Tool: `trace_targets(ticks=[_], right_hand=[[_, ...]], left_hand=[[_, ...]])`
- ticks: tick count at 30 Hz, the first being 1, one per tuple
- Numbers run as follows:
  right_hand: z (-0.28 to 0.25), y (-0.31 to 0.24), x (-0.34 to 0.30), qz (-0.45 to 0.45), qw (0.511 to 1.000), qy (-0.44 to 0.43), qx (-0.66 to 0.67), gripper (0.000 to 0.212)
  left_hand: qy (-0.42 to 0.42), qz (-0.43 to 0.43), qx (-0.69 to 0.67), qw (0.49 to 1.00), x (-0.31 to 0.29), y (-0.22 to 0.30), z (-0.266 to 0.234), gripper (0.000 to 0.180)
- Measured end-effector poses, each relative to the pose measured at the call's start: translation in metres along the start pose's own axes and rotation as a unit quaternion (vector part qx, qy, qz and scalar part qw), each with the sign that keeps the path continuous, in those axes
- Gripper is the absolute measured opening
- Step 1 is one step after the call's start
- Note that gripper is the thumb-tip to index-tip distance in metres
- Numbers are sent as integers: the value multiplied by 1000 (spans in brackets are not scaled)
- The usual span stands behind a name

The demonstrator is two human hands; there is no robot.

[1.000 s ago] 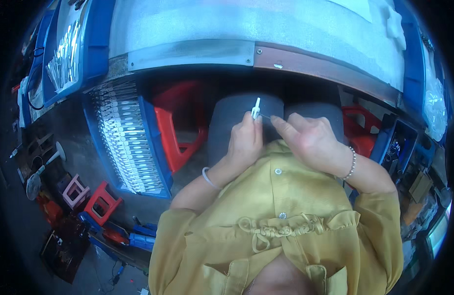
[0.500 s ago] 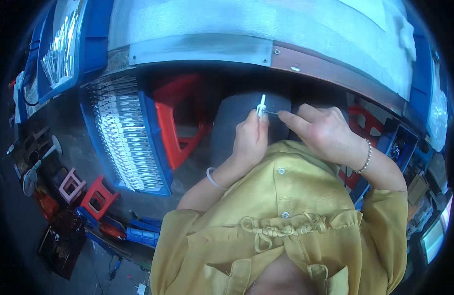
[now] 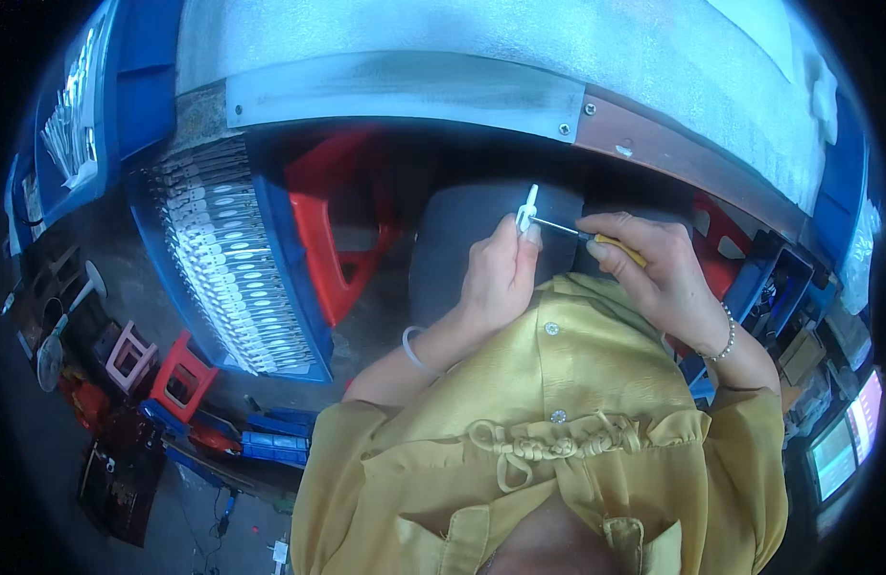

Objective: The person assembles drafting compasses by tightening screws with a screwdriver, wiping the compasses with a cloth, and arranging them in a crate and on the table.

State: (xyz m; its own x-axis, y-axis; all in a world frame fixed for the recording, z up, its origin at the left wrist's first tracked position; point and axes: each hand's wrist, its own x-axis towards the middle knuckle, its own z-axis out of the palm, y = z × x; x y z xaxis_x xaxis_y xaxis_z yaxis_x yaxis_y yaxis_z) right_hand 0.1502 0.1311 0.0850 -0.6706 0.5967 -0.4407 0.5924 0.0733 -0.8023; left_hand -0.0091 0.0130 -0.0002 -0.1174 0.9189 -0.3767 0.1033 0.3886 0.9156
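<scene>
Between thumb and fingers, my left hand (image 3: 501, 273) pinches a small white plastic part (image 3: 526, 215) with a narrow tip pointing away from me. My right hand (image 3: 656, 273) grips the yellow handle of a screwdriver (image 3: 623, 251). Its thin metal shaft runs leftward, and the tip meets the side of the white part, or comes very close to it. Both hands are held above my lap, just short of the table edge. The lower end of the white part is hidden by my left fingers.
A blue crate (image 3: 291, 278) with rows of white-handled pieces stands left of my lap, beside a red stool (image 3: 318, 249). The table (image 3: 405, 91) spans the far side. Another blue bin (image 3: 141, 105) with thin pieces sits at far left; a dark blue bin (image 3: 783, 283) is at right.
My right hand has turned and drawn slightly right, so the screwdriver's yellow handle now shows. The white part in my left hand has shifted a little right and tilted.
</scene>
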Motion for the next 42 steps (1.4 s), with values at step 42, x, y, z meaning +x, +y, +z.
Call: trace_targets(ticks=[42], right_hand=[[25,5,-41,-124,984,95,-87,28]], left_hand=[[-7,-69,-112,991,-8,-4,2,24]])
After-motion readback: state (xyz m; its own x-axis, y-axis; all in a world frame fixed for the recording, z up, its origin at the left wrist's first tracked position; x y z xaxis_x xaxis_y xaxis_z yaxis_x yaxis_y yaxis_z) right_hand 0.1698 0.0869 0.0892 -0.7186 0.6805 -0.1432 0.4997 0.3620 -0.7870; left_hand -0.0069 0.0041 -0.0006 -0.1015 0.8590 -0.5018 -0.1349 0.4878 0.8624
